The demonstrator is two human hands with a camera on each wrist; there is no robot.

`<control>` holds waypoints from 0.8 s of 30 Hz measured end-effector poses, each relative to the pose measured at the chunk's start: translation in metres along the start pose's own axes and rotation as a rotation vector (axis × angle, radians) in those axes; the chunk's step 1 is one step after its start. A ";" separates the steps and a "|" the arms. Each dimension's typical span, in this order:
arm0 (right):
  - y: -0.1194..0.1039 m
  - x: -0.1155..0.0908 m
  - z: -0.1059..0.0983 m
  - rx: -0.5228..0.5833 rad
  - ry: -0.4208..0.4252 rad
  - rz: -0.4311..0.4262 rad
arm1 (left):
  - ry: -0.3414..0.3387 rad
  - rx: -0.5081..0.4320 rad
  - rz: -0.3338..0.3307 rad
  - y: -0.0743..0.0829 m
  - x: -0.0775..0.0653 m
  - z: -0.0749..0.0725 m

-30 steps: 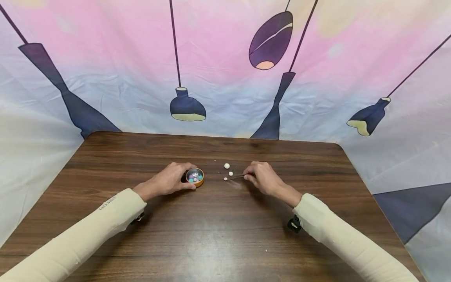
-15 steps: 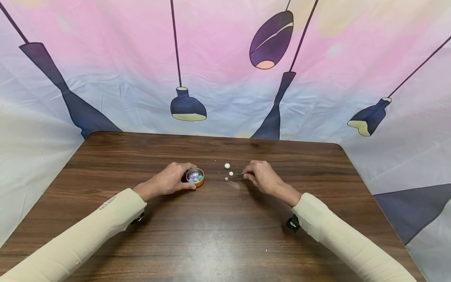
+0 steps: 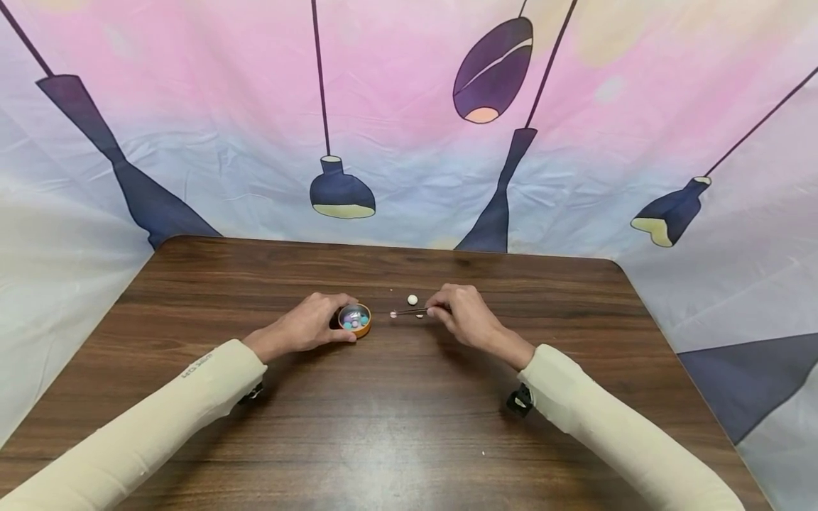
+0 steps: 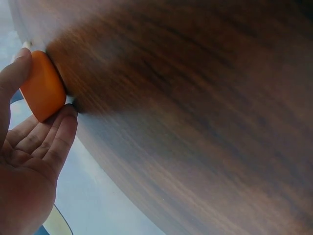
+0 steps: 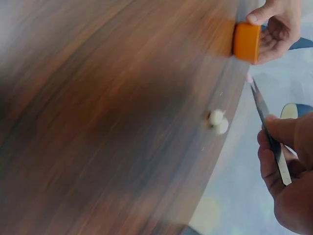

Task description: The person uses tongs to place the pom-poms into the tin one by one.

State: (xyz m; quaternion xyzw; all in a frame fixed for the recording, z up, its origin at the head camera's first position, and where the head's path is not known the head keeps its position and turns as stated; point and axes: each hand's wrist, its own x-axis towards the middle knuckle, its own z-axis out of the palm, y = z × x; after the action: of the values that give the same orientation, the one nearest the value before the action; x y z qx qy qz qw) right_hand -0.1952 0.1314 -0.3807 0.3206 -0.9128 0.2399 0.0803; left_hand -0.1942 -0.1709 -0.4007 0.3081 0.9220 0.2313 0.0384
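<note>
We keep to the table (image 3: 396, 419), where the orange tin (image 3: 362, 331) stands upright toward the far edge, slightly nearer the left edge than the right. Our left hand (image 3: 312, 323) grips it from the left side, thumb toward the near edge and fingers toward the far edge. Turquoise and lilac balls (image 3: 355, 324) lie inside. Our right hand (image 3: 469, 317) pinches the tweezers (image 3: 407, 311) between thumb and fingers, and their tips point at the tin with the small pink bead (image 3: 393, 314) at the end; the bead sits just right of the tin, apart from its rim, and in the right wrist view it appears raised off the wood. Farther right lie 2 more pieces: the larger white ball (image 3: 412, 299), closer to the far edge, and the smaller white ball (image 3: 419, 316), partly hidden behind the tweezers. We judge the step in hand to be the carry of the bead to the tin. The next move, as we read it, calls for a steady squeeze, tips lifted clear of the rim, then a gentle release above the opening while the left hand steadies the wall.
</note>
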 end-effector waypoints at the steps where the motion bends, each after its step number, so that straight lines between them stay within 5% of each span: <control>1: -0.003 0.002 0.001 0.014 0.011 0.004 | 0.001 0.001 0.000 0.000 0.000 0.000; 6: -0.017 0.010 0.011 0.077 0.050 0.024 | 0.007 0.000 0.012 -0.001 0.001 0.001; 13: -0.030 0.015 0.022 0.093 -0.003 0.047 | 0.003 -0.005 0.004 0.000 0.000 0.000; 24: -0.005 0.008 0.006 -0.026 0.065 0.069 | 0.007 -0.015 0.010 -0.002 0.000 0.000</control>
State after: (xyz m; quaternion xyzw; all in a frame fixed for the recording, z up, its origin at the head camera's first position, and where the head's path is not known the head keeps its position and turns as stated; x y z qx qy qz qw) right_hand -0.1984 0.1211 -0.3814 0.2798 -0.9232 0.2412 0.1057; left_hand -0.1957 -0.1725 -0.4015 0.3115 0.9188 0.2396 0.0367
